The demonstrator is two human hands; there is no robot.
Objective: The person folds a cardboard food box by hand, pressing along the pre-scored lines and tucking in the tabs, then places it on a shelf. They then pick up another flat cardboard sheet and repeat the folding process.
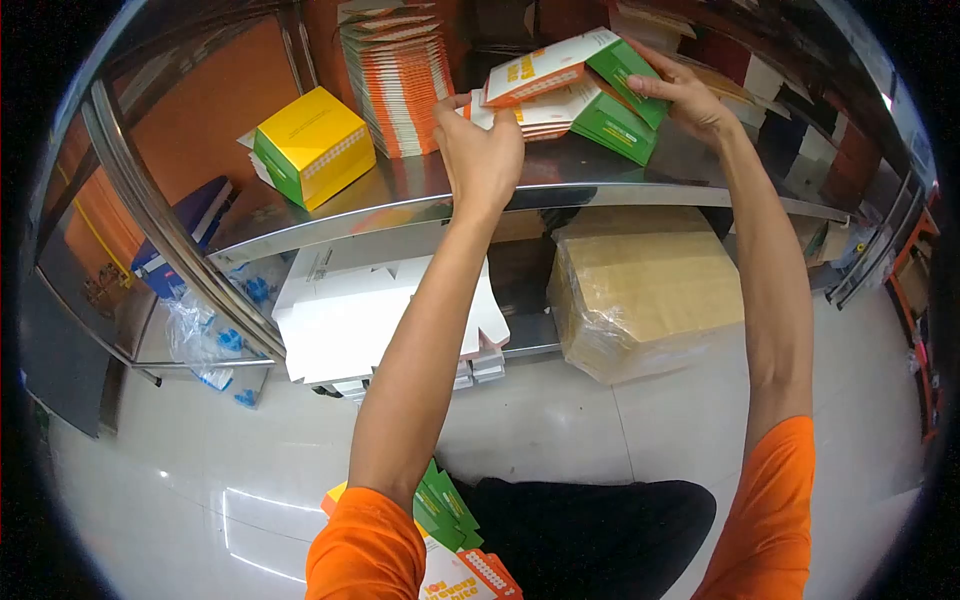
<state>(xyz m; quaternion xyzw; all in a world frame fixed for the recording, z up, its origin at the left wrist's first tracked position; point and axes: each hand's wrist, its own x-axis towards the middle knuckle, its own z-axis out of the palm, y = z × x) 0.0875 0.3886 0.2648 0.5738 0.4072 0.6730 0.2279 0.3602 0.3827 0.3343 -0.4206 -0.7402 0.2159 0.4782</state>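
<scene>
My right hand (685,92) grips the green end of a folded white, orange and green carton (550,65), thumb on top, over the metal shelf. Beneath that carton lie more flat cartons (615,130) of the same kind. My left hand (480,150) is at the left end of these cartons, its fingers bent around their edge; the fingertips are partly hidden. To the left stands a tall stack of folded orange and white cartons (400,85). A yellow box (315,145) with a green side sits further left on the shelf (400,190).
Below the shelf are white flat cartons (350,310) and a taped brown box (650,290). Plastic bags (205,340) hang near the left metal post (165,210). More printed cartons (450,575) lie by my lap. A dark-clothed leg (590,530) shows at the bottom.
</scene>
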